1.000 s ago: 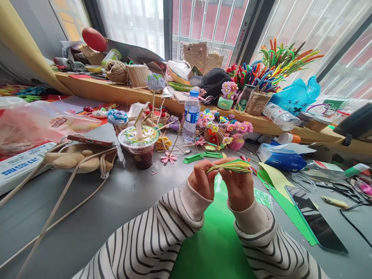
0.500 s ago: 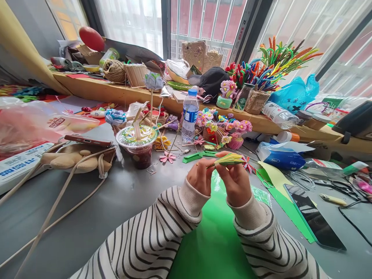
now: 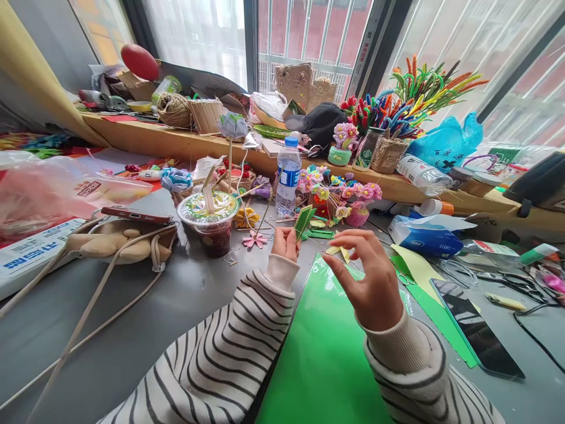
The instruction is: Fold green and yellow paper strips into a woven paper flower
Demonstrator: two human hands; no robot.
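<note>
My left hand [image 3: 285,243] pinches a small folded piece of green paper [image 3: 304,221], its layers standing upright with pale yellow-green edges showing. To the right of it, my right hand [image 3: 373,274] hovers with thumb and fingers apart and nothing visible between them. Below both hands lies a large glossy green sheet [image 3: 326,347]. Just beyond the left hand are green paper strips [image 3: 321,234]. Yellow paper pieces [image 3: 339,254] lie partly hidden behind my right fingertips.
A lidded drink cup [image 3: 207,221] and a water bottle [image 3: 289,176] stand beyond my hands. Craft flowers [image 3: 339,191] crowd the back. On the right lie a phone [image 3: 477,330], green-handled scissors [image 3: 405,278] and a blue tissue pack [image 3: 428,235]. A bag with straps [image 3: 117,238] sits at left.
My hands were together on a yellow-green folded paper piece. They have parted: the left moved left with folded paper, now showing its green side, and the right let go, its fingers spread.
</note>
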